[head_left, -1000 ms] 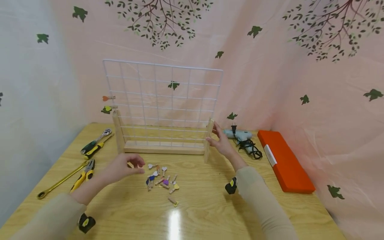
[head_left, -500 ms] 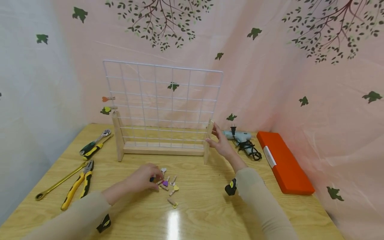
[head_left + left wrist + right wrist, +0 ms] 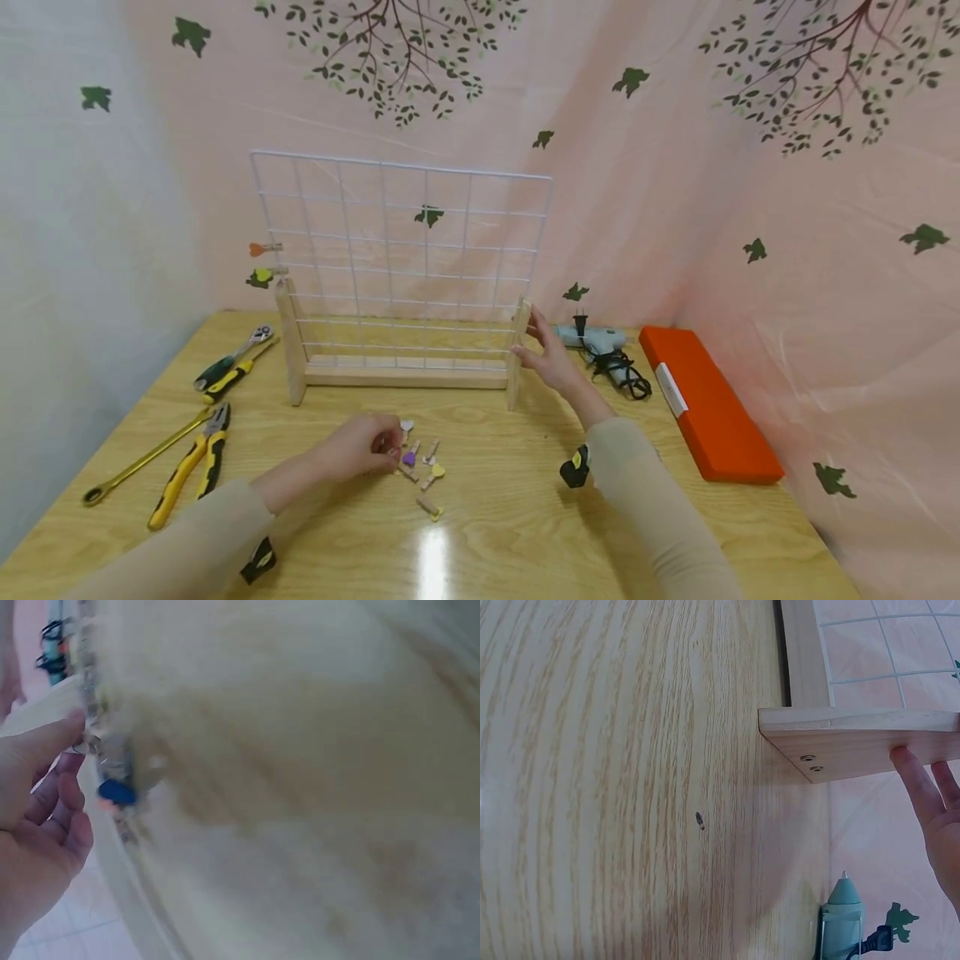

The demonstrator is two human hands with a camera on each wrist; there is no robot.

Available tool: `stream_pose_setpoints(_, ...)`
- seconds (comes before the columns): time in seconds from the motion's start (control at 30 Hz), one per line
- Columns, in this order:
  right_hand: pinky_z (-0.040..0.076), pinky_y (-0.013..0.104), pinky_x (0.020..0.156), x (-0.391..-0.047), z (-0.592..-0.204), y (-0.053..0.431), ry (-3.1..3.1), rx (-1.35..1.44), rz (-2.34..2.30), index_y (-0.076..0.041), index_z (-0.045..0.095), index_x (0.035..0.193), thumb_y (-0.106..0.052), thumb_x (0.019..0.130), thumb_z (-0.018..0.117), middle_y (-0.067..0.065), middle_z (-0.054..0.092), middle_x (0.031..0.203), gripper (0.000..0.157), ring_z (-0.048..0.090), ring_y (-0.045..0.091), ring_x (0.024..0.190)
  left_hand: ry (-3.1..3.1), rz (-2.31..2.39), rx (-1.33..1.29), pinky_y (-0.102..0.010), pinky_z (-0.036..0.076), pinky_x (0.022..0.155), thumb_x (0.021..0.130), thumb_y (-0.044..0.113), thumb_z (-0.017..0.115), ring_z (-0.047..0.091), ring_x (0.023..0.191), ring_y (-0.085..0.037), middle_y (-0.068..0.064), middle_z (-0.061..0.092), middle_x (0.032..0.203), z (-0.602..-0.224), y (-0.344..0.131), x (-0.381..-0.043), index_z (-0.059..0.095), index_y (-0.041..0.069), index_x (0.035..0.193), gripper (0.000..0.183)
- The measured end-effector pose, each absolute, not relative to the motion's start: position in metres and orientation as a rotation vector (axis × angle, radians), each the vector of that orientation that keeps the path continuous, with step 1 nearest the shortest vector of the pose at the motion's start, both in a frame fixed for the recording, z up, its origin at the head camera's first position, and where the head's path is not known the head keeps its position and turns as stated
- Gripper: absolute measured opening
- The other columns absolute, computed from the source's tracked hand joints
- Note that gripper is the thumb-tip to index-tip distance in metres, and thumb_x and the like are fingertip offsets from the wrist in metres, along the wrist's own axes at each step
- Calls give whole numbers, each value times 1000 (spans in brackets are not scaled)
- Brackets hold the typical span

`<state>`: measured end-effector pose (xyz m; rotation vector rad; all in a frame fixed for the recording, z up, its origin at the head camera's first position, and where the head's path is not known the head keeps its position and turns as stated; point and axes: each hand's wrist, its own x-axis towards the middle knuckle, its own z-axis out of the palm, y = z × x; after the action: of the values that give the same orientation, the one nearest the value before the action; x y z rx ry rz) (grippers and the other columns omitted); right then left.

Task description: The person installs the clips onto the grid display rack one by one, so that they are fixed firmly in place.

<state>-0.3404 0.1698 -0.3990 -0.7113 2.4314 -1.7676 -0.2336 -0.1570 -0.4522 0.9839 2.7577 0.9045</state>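
My left hand (image 3: 360,448) is low over a small pile of wooden clothespins with coloured heart tops. In the left wrist view its thumb and forefinger pinch a small wooden clothespin (image 3: 90,744); a blue heart clothespin (image 3: 117,792) lies just beyond the fingers. Among those beside the hand are a purple heart clothespin (image 3: 409,459) and a yellow one (image 3: 438,472). My right hand (image 3: 551,358) grips the right wooden post (image 3: 517,354) of an upright rack with a white wire grid (image 3: 405,250). Orange (image 3: 258,249) and yellow-green (image 3: 264,274) heart clothespins are clipped to the grid's left edge.
At the left lie pliers (image 3: 198,467), a gold wrench (image 3: 146,458), a ratchet (image 3: 232,358) and a yellow-handled screwdriver (image 3: 232,379). A blue glue gun (image 3: 600,340) with a black cord and a red-orange case (image 3: 712,408) lie at the right. Cloth walls surround the table.
My left hand has moved right and down from beside the pile onto it, and its fingers have closed on a clothespin. The right hand stays on the post.
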Motion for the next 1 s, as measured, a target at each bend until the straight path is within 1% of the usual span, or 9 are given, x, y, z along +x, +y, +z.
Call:
stream_pose_setpoints(0.17, 46, 51, 80, -339, -398, 169, 2428, -715, -1760, -22, 8, 144, -6, 88, 54, 15, 24, 141, 74, 24, 32, 130, 2786, 1034, 918, -20, 43, 54, 79, 12, 66, 48, 63, -3, 10, 55, 74, -433, -167, -237, 59, 13, 90, 13)
stream_pose_setpoints(0.33, 47, 50, 79, -343, -404, 170, 2421, -723, -1769, -25, 9, 144, -8, 87, 55, 14, 25, 141, 75, 23, 32, 131, 2942, 1134, 858, -21, 48, 60, 79, 12, 66, 57, 68, -7, 5, 61, 77, -391, -182, -241, 61, 12, 90, 12)
stream_pose_setpoints(0.47, 49, 46, 77, -353, -416, 173, 2453, -749, -1766, -30, 9, 143, -11, 87, 55, 13, 25, 141, 74, 24, 31, 131, 3034, 1288, 616, -21, 49, 61, 81, 24, 65, 60, 72, -9, 2, 64, 81, -352, -201, -248, 62, 14, 90, 13)
stream_pose_setpoints(0.57, 49, 46, 76, -356, -421, 175, 2477, -781, -1760, -32, 10, 142, -12, 88, 55, 12, 25, 141, 73, 24, 32, 130, 3055, 1553, 420, -18, 49, 63, 81, 28, 64, 60, 73, -5, 4, 65, 84, -326, -217, -256, 63, 11, 93, 21)
stream_pose_setpoints(0.6, 50, 45, 76, -356, -422, 176, 2477, -791, -1765, -33, 10, 142, -13, 88, 55, 12, 25, 140, 73, 24, 32, 130, 3048, 1690, 365, -16, 48, 64, 81, 26, 64, 61, 73, -4, 6, 65, 83, -318, -222, -259, 64, 7, 94, 23)
stream_pose_setpoints(0.73, 51, 43, 75, -355, -422, 177, 2480, -834, -1771, -33, 10, 142, -15, 88, 55, 12, 26, 139, 72, 26, 32, 129, 3015, 2227, 99, -11, 46, 64, 76, 18, 69, 60, 69, 0, 13, 66, 76, -291, -240, -271, 66, 1, 94, 26)
stream_pose_setpoints(0.83, 50, 46, 76, -356, -422, 177, 2475, -811, -1773, -30, 10, 143, -14, 88, 56, 12, 26, 140, 74, 26, 32, 129, 2842, 2614, -122, -11, 44, 62, 68, 19, 74, 60, 68, -4, 10, 66, 74, -275, -250, -277, 68, 2, 90, 29)
stream_pose_setpoints(0.93, 47, 50, 78, -356, -419, 176, 2460, -759, -1774, -28, 9, 143, -11, 87, 56, 12, 25, 141, 75, 24, 32, 130, 2519, 2956, -230, -12, 46, 65, 59, 18, 79, 60, 70, -9, 2, 67, 74, -265, -257, -285, 69, 1, 86, 33)
stream_pose_setpoints(1.0, 46, 51, 78, -352, -415, 174, 2444, -748, -1776, -24, 7, 144, -9, 87, 56, 14, 23, 142, 76, 23, 33, 130, 2377, 3065, -302, -14, 47, 68, 54, 18, 81, 61, 71, -9, 1, 67, 73, -262, -262, -290, 69, 1, 85, 38)
